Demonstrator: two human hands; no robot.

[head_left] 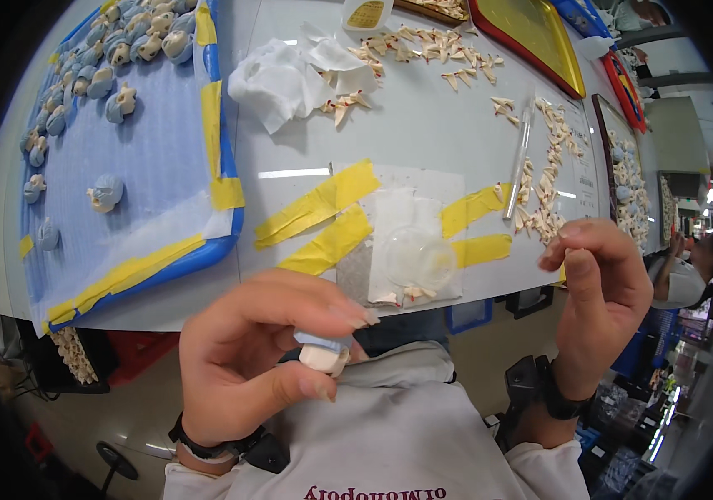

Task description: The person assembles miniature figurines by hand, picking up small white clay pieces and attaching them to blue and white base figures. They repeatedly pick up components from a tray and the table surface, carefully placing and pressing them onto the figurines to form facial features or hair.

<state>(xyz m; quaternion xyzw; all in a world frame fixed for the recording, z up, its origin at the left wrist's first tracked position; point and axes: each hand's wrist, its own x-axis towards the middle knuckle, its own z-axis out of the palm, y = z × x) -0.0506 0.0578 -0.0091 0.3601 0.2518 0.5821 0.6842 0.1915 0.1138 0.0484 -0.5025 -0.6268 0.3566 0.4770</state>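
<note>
My left hand (248,358) is below the table edge, close to my chest, with thumb and fingers closed on a small figurine part (323,352), pale blue on top and cream below. My right hand (602,292) is raised at the table's right edge, fingers curled with the tips pinched together; whether anything tiny sits between them cannot be told. Between the hands, on a white sheet taped down with yellow tape (323,208), lies a small clear round dish (417,257).
A blue tray (165,167) at left holds several blue-and-cream figurines (106,193). Crumpled white tissues (290,79) lie at the back. Many small cream pieces (544,183) are scattered at right beside a clear tube (518,162). Red-framed trays (532,33) stand at the far right. Another person (690,275) is beyond.
</note>
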